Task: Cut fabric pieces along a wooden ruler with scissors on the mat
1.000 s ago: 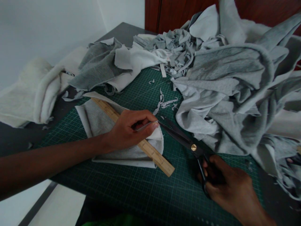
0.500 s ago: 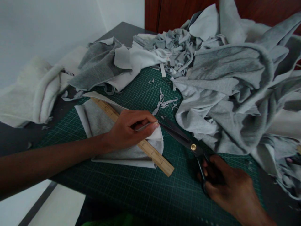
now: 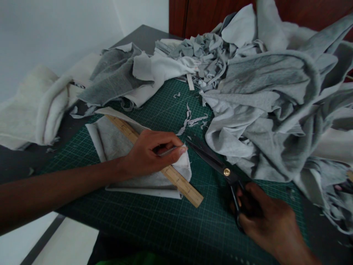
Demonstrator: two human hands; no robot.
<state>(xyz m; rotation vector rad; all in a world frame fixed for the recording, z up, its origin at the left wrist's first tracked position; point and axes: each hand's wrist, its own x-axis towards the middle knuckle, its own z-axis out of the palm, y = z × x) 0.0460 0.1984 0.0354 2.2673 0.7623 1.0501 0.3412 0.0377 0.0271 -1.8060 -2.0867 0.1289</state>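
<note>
A folded piece of grey fabric lies on the green cutting mat, with a wooden ruler slanting across it. My left hand pinches the fabric's raised edge between thumb and forefinger, above the ruler. In my right hand are large black scissors with a brass pivot. Their blades are slightly parted and point up-left, the tips just right of my left fingertips. Part of the fabric is hidden beneath my left hand and forearm.
A large heap of grey fabric covers the right side and back. Grey and white cloth lies at the back left, beside cream fleece at the far left. Thin trimmings rest on the mat beyond the scissor tips.
The scissor tips have come slightly away from my left fingertips, leaving a small gap. My left hand keeps its pinch on the fabric and has barely moved.
</note>
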